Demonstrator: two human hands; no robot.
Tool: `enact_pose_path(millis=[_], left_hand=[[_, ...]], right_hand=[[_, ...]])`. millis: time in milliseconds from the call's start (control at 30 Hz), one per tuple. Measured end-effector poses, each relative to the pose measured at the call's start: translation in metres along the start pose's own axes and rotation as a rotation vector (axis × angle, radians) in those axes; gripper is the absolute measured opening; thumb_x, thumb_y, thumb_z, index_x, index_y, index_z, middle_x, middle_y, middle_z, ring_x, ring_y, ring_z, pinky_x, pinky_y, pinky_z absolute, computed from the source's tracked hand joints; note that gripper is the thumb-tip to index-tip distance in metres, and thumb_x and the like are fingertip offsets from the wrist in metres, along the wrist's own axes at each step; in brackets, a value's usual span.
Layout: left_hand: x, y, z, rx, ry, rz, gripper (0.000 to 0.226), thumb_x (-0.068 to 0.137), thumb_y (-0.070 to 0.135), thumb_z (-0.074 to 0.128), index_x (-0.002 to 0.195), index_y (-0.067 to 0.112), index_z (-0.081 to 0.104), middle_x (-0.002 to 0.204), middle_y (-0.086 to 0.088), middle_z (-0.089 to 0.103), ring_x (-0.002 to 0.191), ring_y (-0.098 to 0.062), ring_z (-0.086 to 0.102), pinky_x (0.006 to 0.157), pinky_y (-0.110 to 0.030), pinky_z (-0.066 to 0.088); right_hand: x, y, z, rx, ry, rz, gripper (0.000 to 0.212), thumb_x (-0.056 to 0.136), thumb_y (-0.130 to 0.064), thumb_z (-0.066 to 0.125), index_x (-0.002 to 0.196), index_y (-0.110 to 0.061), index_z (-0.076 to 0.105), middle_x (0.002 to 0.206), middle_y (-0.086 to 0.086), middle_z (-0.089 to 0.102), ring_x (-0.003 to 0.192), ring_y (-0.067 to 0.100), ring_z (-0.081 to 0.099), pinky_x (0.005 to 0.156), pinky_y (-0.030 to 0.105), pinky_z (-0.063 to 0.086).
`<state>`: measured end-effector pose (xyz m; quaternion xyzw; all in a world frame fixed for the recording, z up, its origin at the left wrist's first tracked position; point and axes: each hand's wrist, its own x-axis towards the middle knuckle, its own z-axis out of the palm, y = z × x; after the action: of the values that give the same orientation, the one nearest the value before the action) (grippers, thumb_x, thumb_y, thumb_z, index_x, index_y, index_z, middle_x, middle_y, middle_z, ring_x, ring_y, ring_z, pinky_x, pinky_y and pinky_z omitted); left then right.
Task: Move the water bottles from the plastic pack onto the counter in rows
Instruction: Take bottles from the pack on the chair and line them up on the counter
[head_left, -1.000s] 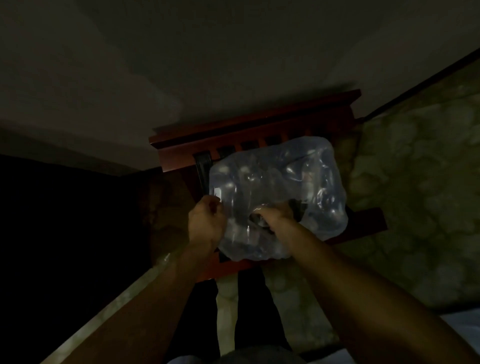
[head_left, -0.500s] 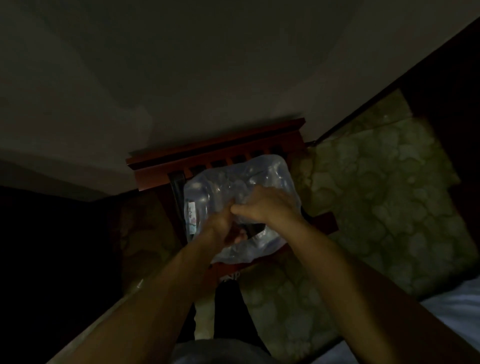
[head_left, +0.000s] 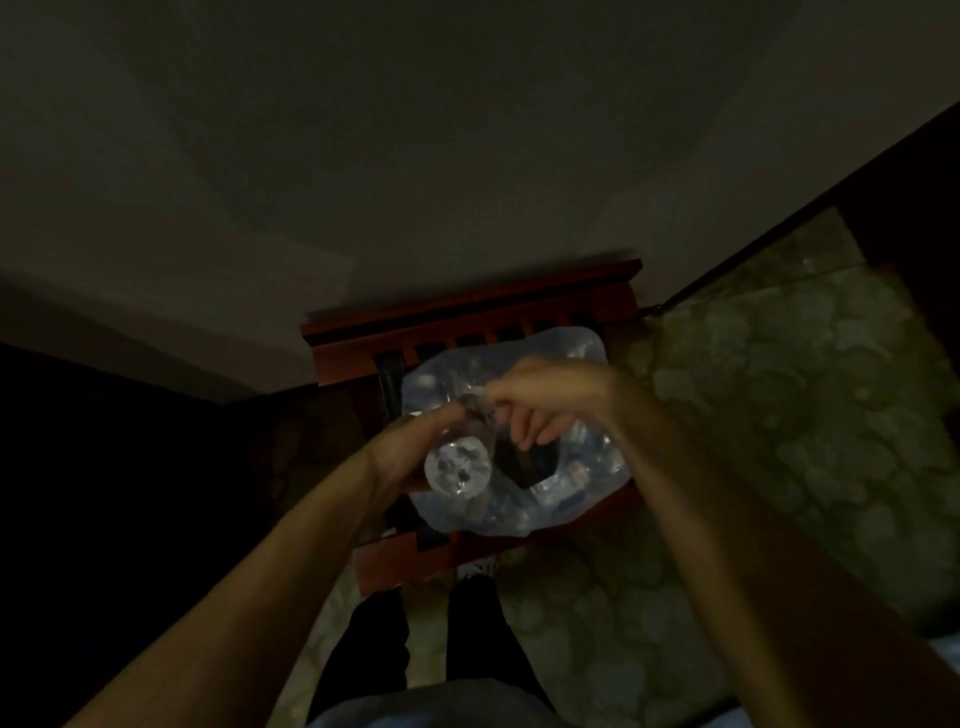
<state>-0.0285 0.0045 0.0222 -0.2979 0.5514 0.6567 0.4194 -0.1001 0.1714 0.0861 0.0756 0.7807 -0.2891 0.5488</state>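
Observation:
A clear plastic pack (head_left: 545, 499) of water bottles rests on a red-brown wooden chair (head_left: 467, 317). A dark torn hole shows in its top wrap. My left hand (head_left: 410, 447) is closed around a clear water bottle (head_left: 458, 465), held above the pack with its round base facing the camera. My right hand (head_left: 545, 395) pinches the far end of the same bottle, near its dark cap, with the lower fingers curled loose. Other bottles inside the pack show only dimly through the film.
The room is very dark. A plain wall (head_left: 415, 156) rises behind the chair. Patterned stone floor (head_left: 779, 415) spreads to the right. My dark trouser legs (head_left: 467, 634) stand just in front of the chair. A black area (head_left: 104, 493) fills the left.
Both hands were at the pack's wrap; now they have risen with a bottle pulled out of the pack, and a hole in the film is exposed.

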Motion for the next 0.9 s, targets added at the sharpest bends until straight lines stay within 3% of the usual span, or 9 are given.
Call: enact_pose_path(millis=[67, 267, 367, 467, 533, 600, 667, 800, 900], left_hand=[[-0.005, -0.002, -0.016, 0.009, 0.071, 0.004, 0.044, 0.077, 0.043, 0.076, 0.100, 0.006, 0.077, 0.104, -0.018, 0.076, 0.096, -0.030, 0.074, 0.095, -0.046, 0.056], [-0.013, -0.011, -0.060, 0.022, 0.102, 0.110, 0.057, 0.060, 0.058, 0.074, 0.093, 0.011, 0.080, 0.095, -0.014, 0.079, 0.085, -0.026, 0.077, 0.073, -0.035, 0.056], [-0.010, -0.020, -0.071, 0.003, 0.135, 0.128, 0.059, 0.061, 0.060, 0.072, 0.095, 0.012, 0.080, 0.097, -0.014, 0.078, 0.090, -0.028, 0.077, 0.081, -0.039, 0.057], [-0.007, -0.035, -0.079, -0.027, 0.159, 0.134, 0.055, 0.067, 0.061, 0.073, 0.094, 0.014, 0.080, 0.098, -0.014, 0.078, 0.094, -0.029, 0.075, 0.091, -0.045, 0.056], [-0.005, -0.045, -0.082, -0.030, 0.160, 0.130, 0.051, 0.072, 0.059, 0.071, 0.095, 0.015, 0.080, 0.100, -0.013, 0.078, 0.096, -0.029, 0.075, 0.093, -0.046, 0.055], [-0.003, -0.052, -0.084, -0.032, 0.172, 0.120, 0.048, 0.076, 0.056, 0.068, 0.099, 0.015, 0.079, 0.101, -0.013, 0.078, 0.100, -0.031, 0.074, 0.093, -0.047, 0.055], [-0.003, -0.056, -0.084, -0.012, 0.170, 0.121, 0.047, 0.078, 0.056, 0.066, 0.100, 0.017, 0.078, 0.100, -0.011, 0.078, 0.098, -0.030, 0.075, 0.089, -0.045, 0.056], [-0.004, -0.058, -0.081, 0.027, 0.153, 0.123, 0.043, 0.081, 0.054, 0.062, 0.094, 0.018, 0.080, 0.096, -0.010, 0.079, 0.092, -0.026, 0.076, 0.087, -0.043, 0.056], [-0.004, -0.058, -0.082, 0.027, 0.159, 0.123, 0.040, 0.088, 0.050, 0.061, 0.099, 0.015, 0.078, 0.098, -0.012, 0.078, 0.093, -0.028, 0.076, 0.089, -0.046, 0.056]], right_hand=[[0.026, 0.021, 0.003, 0.096, 0.060, 0.061, 0.032, 0.094, -0.035, 0.049, 0.084, -0.010, 0.066, 0.077, 0.006, 0.070, 0.074, 0.017, 0.068, 0.062, 0.026, 0.050], [0.113, 0.062, 0.063, -0.030, 0.054, 0.154, 0.023, 0.097, -0.022, 0.045, 0.103, -0.008, 0.062, 0.095, 0.007, 0.062, 0.082, 0.020, 0.058, 0.066, 0.026, 0.046], [0.145, 0.065, 0.090, -0.119, 0.150, 0.097, 0.032, 0.099, -0.017, 0.040, 0.123, -0.006, 0.057, 0.117, 0.010, 0.059, 0.090, 0.021, 0.058, 0.075, 0.028, 0.050], [0.166, 0.066, 0.110, -0.028, 0.152, 0.092, 0.033, 0.100, -0.013, 0.042, 0.127, -0.001, 0.056, 0.130, 0.019, 0.057, 0.106, 0.030, 0.058, 0.087, 0.030, 0.046], [0.176, 0.069, 0.118, 0.007, 0.138, 0.059, 0.033, 0.099, -0.013, 0.047, 0.128, 0.002, 0.055, 0.129, 0.022, 0.058, 0.118, 0.036, 0.055, 0.096, 0.036, 0.043], [0.180, 0.072, 0.122, 0.126, 0.087, 0.025, 0.034, 0.099, -0.023, 0.052, 0.127, -0.005, 0.056, 0.120, 0.015, 0.062, 0.112, 0.030, 0.059, 0.098, 0.036, 0.047], [0.188, 0.075, 0.123, 0.197, 0.028, 0.063, 0.028, 0.098, -0.031, 0.053, 0.117, -0.012, 0.060, 0.109, 0.008, 0.065, 0.099, 0.021, 0.062, 0.090, 0.033, 0.052], [0.192, 0.076, 0.114, -0.003, -0.023, 0.165, 0.019, 0.099, -0.029, 0.049, 0.104, -0.015, 0.062, 0.096, 0.005, 0.062, 0.081, 0.019, 0.059, 0.071, 0.030, 0.050], [0.193, 0.083, 0.101, 0.111, -0.174, 0.213, 0.012, 0.094, -0.017, 0.054, 0.104, -0.015, 0.062, 0.098, 0.005, 0.063, 0.093, 0.021, 0.061, 0.089, 0.036, 0.052]])
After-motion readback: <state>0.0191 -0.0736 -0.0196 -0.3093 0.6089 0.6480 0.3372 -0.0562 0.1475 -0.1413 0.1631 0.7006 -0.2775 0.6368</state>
